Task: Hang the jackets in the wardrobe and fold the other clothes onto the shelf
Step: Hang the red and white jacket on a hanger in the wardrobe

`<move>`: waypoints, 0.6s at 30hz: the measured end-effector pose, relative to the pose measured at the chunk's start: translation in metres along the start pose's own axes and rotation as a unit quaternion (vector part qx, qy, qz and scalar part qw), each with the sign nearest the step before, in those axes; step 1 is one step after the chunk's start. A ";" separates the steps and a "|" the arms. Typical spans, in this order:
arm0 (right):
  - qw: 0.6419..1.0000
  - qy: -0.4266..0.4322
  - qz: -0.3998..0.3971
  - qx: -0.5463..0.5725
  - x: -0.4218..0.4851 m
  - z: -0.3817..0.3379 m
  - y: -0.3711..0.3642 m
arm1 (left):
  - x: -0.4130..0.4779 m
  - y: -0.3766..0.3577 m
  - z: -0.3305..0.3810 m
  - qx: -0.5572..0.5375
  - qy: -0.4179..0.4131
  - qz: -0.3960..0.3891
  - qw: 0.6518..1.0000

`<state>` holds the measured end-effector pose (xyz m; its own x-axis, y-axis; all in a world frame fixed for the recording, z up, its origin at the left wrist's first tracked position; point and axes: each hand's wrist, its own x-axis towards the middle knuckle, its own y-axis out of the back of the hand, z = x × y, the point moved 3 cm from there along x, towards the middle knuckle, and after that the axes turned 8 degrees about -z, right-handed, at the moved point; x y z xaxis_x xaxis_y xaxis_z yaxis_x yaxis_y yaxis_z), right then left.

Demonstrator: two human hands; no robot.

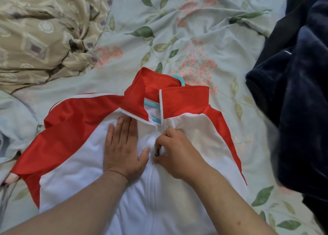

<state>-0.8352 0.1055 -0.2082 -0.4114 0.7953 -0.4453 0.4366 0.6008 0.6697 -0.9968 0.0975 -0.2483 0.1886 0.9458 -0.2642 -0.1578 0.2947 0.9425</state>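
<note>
A red and white zip jacket (pixel 74 163) lies front up on the bed, its red collar pointing away from me. A light blue hanger (pixel 180 80) sits inside it, with the hook poking out behind the collar. My left hand (pixel 122 149) presses flat on the white chest panel left of the zip. My right hand (pixel 177 151) pinches the dark zip pull (pixel 156 154) at mid chest. Above the pull the zip stands apart; below it the two sides are joined.
The jacket rests on a pale floral bedsheet (pixel 177 30). A crumpled beige patterned cloth (pixel 44 30) lies at the upper left. A heap of dark navy garments (pixel 298 92) fills the right side. Pale blue fabric (pixel 14 124) bunches at the left edge.
</note>
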 end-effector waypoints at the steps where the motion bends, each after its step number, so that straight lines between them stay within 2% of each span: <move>1: 1.000 -0.001 0.006 0.006 0.000 0.000 0.000 | 0.000 0.000 0.000 -0.001 0.000 -0.002 1.000; 5: 0.999 -0.010 0.002 0.041 0.000 0.000 0.002 | 0.000 -0.001 0.001 -0.009 0.005 -0.001 1.000; 11: 0.979 -0.077 0.041 0.183 0.007 0.000 0.019 | 0.000 0.000 0.002 -0.018 0.015 -0.012 1.000; 18: 0.975 -0.083 0.119 0.167 0.036 -0.013 0.047 | 0.000 -0.001 0.002 -0.022 0.025 -0.045 0.998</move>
<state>-0.8399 0.1613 -0.1849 -0.1426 0.9013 -0.4090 0.7511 0.3677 0.5483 -0.9947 0.0968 -0.2485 0.1555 0.9209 -0.3575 -0.1855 0.3827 0.9050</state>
